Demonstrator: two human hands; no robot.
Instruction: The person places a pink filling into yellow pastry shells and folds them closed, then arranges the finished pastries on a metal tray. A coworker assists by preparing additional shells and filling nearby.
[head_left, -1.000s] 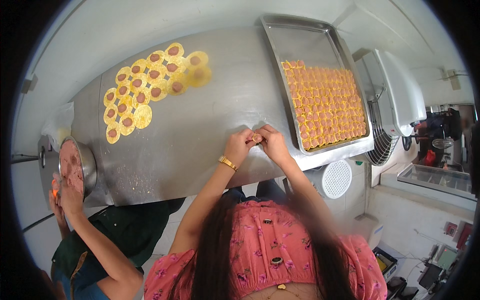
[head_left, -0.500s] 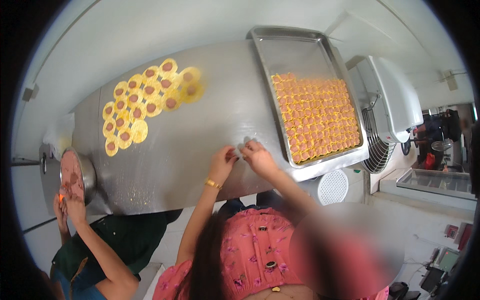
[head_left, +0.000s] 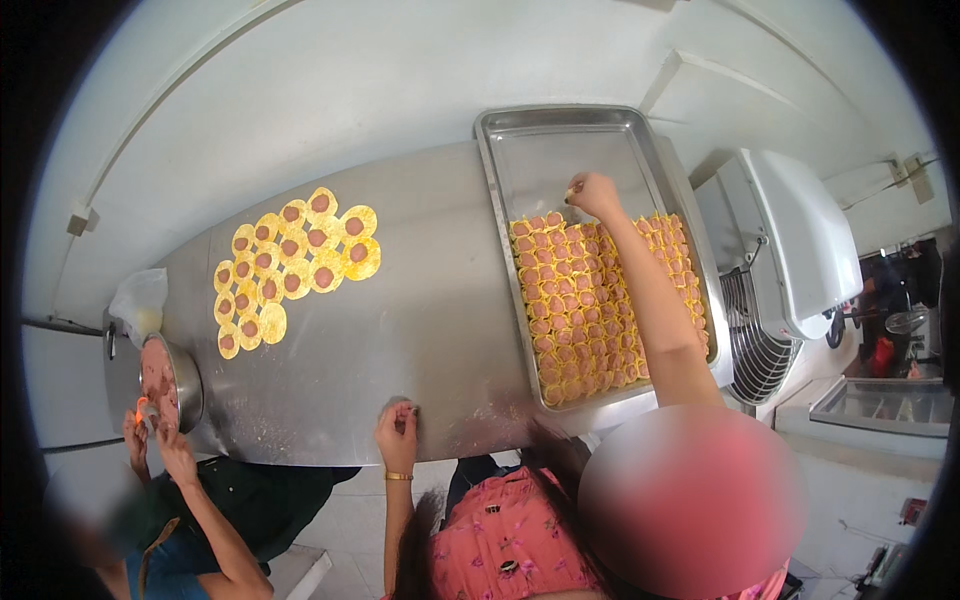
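Observation:
My right hand (head_left: 595, 195) is over the large metal tray (head_left: 560, 122), just beyond the rows of small filled dumplings (head_left: 585, 310). Its fingertips pinch a small yellowish dumpling (head_left: 571, 194), mostly hidden by the fingers. Near the table's front edge, my left hand (head_left: 396, 432) has loosely curled fingers, with a gap between thumb and fingers and nothing seen in them. A gold bracelet circles that wrist. At the table's left lie several round yellow wrappers (head_left: 272, 323), most topped with a dab of pink meat filling (head_left: 325, 277).
At the left, a co-worker's hands (head_left: 165, 440) work at a metal bowl (head_left: 188, 385) of pink filling, with an orange-handled tool. A plastic bag (head_left: 140, 300) lies behind the bowl. A white mixer (head_left: 790, 240) with a wire guard stands right of the tray.
My hands have parted: the right went from the table over to the tray, while the left stayed near the table edge. The whole view has shifted, with the table now lower in it.

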